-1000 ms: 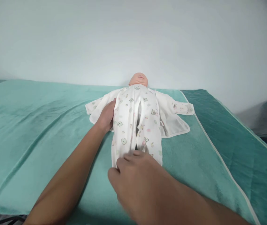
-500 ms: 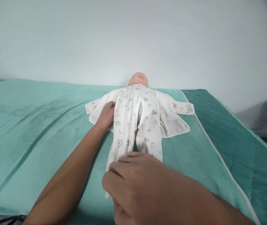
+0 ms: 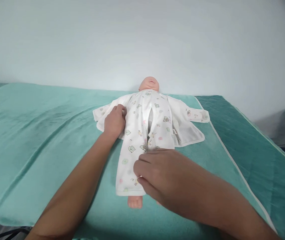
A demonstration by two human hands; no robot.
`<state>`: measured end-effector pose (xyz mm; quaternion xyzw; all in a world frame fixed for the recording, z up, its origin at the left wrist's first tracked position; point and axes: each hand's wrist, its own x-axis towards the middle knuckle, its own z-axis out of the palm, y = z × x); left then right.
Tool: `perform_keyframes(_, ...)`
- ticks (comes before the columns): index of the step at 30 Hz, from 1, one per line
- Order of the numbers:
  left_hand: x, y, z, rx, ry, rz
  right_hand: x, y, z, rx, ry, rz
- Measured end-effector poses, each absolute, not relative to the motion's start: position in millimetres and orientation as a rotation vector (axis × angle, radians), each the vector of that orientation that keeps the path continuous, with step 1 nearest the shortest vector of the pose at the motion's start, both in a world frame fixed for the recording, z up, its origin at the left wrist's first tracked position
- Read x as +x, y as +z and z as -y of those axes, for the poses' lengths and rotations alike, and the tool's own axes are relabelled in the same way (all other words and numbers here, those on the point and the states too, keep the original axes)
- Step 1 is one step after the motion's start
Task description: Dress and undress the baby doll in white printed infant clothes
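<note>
A baby doll (image 3: pixel 149 84) lies on its back, its head toward the wall. White printed baby trousers (image 3: pixel 132 133) cover its front from the chest down to the ankles. One bare foot (image 3: pixel 134 201) sticks out below the left trouser cuff. A white baby jacket (image 3: pixel 186 128) is spread open under the doll, sleeves out to both sides. At the left edge of the trousers my left hand (image 3: pixel 114 120) is closed on the cloth, fingertips partly hidden. My right hand (image 3: pixel 160 173) is closed over the lower legs, fingers curled on the trouser cloth, and covers most of the right leg.
A light green blanket (image 3: pixel 44 133) lies under the doll, with a fold running across its left side. Darker green padding (image 3: pixel 252 146) shows at the right. Behind stands a plain pale wall (image 3: pixel 142 40). Dark cables (image 3: pixel 9 232) show at the lower left.
My right hand has moved up and to the right, away from the left trouser cuff, where a foot now shows. My left hand stays at the trousers' side, its back turned more upward.
</note>
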<state>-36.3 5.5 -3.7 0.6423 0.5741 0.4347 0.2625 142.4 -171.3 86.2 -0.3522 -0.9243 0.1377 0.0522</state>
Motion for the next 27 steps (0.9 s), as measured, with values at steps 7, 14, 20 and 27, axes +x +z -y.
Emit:
perform_keyframes(7,-31,1,0,1.86,1.124,-1.395,119,76,170,-1.345,0.358,3.033)
perform_keyframes(14,-30,3,-1,1.698,1.143,-1.369,99,71,180,-1.365,0.283,2.986)
perform_keyframes(20,-27,13,4,1.625,1.152,-1.417,99,69,186,-1.124,0.2,2.906)
perform_keyframes(27,-27,13,3,1.682,1.144,-1.454,105,69,188,-0.903,0.217,2.883)
